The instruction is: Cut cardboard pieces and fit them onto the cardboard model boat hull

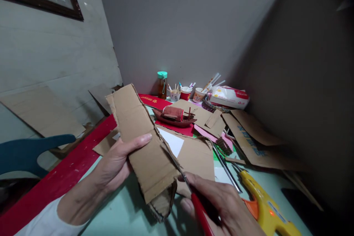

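We are gripping the cardboard strip (141,140) in our left hand (116,164); our right hand (221,202), clasping red-handled scissors (193,195), is cutting its right edge, mostly uncut.

Bare bench (124,210) strip near left; ahead blocked by cardboard scraps (249,136), model boat (174,116), glue gun (265,206).

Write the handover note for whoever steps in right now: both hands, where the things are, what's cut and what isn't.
Left hand: grips the cardboard strip, thumb on top, holding it up over the table.
Right hand: holds the red-handled scissors, blades at the strip's right edge near its lower end.
Nearby: yellow glue gun right of the right hand; model boat and cups of sticks at the back.
Done: the cut has begun along the strip's edge.
Left: most of the strip is uncut.
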